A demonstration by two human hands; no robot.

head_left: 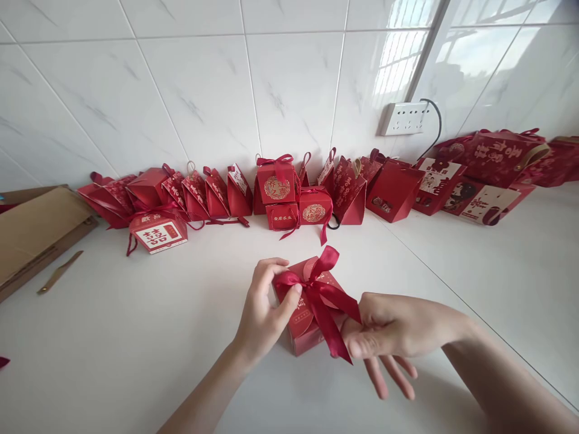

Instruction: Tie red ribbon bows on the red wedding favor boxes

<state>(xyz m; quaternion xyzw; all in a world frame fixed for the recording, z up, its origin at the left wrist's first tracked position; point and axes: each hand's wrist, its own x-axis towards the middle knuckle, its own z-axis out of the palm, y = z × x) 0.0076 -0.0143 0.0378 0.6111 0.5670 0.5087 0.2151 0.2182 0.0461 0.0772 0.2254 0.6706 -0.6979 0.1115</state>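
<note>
A red gift box [301,328] with gold print sits on the white tabletop, tied on top with a dark red ribbon bow [326,295]. My left hand [266,307] grips the box's left side, its thumb on the left loop of the bow and its fingers behind the far left corner. At the right side, my right hand [389,331] is by the hanging ribbon tails. Its thumb and index finger are close together at the tail, while the other fingers spread downward. Whether the ribbon is pinched there is hard to make out.
Red gift boxes [275,187] line the tiled wall [298,90]. A white-fronted box [160,235] stands at the left, near a cardboard box [40,235] and a gold strip [60,273]. A power strip [404,119] with a black cable is on the wall.
</note>
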